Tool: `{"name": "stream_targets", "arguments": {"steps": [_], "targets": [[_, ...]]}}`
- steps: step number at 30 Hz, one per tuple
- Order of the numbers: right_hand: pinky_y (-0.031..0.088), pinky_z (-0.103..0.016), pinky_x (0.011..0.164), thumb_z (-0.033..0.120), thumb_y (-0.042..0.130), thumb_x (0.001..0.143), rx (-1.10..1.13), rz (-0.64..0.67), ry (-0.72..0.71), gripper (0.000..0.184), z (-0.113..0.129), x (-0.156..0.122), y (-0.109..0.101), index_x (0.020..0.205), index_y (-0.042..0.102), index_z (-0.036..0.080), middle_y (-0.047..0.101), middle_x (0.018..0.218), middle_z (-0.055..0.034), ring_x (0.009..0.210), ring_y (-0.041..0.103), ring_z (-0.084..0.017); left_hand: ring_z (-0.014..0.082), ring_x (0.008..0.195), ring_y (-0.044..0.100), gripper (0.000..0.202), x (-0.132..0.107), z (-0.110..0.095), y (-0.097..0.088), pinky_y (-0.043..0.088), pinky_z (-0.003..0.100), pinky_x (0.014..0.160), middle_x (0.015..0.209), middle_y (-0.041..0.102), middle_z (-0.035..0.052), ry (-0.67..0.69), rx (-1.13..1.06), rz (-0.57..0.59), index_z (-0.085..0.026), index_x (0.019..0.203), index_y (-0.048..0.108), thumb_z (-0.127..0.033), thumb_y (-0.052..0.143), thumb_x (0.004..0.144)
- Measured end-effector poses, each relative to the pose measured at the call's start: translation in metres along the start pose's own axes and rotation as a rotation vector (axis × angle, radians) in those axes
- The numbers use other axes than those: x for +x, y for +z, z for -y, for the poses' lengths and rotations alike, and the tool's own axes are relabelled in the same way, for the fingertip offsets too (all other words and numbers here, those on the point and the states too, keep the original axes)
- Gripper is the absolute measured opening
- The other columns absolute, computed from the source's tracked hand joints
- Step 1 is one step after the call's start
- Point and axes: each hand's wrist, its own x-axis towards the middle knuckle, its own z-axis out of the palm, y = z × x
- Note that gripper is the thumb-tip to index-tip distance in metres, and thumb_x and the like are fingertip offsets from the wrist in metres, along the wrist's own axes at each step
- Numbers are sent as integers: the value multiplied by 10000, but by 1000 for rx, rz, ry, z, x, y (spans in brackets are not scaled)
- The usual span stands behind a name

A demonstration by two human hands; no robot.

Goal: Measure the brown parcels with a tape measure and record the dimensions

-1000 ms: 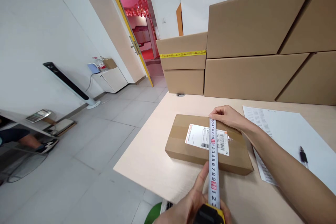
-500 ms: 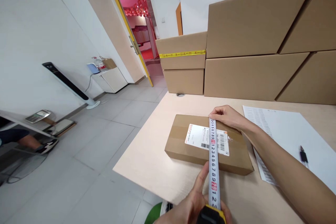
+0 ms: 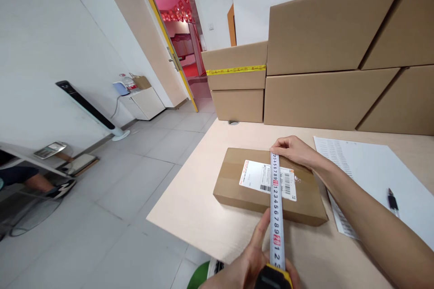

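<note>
A flat brown cardboard box (image 3: 230, 180) lies on the table, with a white shipping label (image 3: 253, 175) on its top. Across it, from far edge to near edge and beyond, runs the blade of a tape measure (image 3: 276, 210). At the box's far edge my right hand (image 3: 293, 150) pinches the blade's end between thumb and fingers. My left hand (image 3: 252, 259) is wrapped round the black and yellow tape case at the bottom of the view, its index finger stretched along the blade towards the box's near side. Part of the case is cut off by the frame.
Large cardboard boxes (image 3: 322, 99) are stacked along the table's back. Printed sheets (image 3: 373, 171) with a black pen (image 3: 392, 201) lie on the right. The table (image 3: 183, 207) ends at the left above a tiled floor. A seated person's leg (image 3: 37, 183) shows far left.
</note>
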Motion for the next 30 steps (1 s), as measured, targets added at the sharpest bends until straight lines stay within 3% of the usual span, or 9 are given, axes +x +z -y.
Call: {"name": "stream_targets", "arguments": {"steps": [7,13,23,26,30], "targets": [[450,-291,660,414,635,754,8,12,13,245,2,-1,0,674,710,194,687,702,-24,694,596,-180,336,918,673,1411,-2,-5,3,491,486,814,1031,699,175,-50,-12,-19,-280,1494,-80,-575,864,488],[447,-292,662,408,635,757,-3,11,32,255,4,-2,-1,635,707,195,694,699,-27,697,598,-180,326,938,665,1382,-1,-8,4,466,490,853,1045,696,170,-62,-13,-8,-261,1496,-115,-617,819,541],[440,-298,646,428,636,751,-6,5,17,276,3,-1,1,622,689,191,683,683,-32,677,587,-178,346,916,670,1433,-2,-1,-1,424,488,884,930,690,123,-107,-55,-95,-224,1508,-107,-570,860,509],[438,-295,646,437,639,751,-5,5,12,285,3,-2,0,626,682,185,673,681,-28,675,574,-171,324,869,676,1322,-1,5,-6,443,471,856,911,687,106,-87,-146,-32,-247,1533,35,-525,854,533],[454,-297,670,477,633,762,13,10,21,319,2,-3,0,662,680,178,672,700,-22,691,586,-174,238,765,660,817,-2,9,-5,463,381,780,844,646,82,-38,-280,-46,-184,1435,398,-600,618,767]]}}
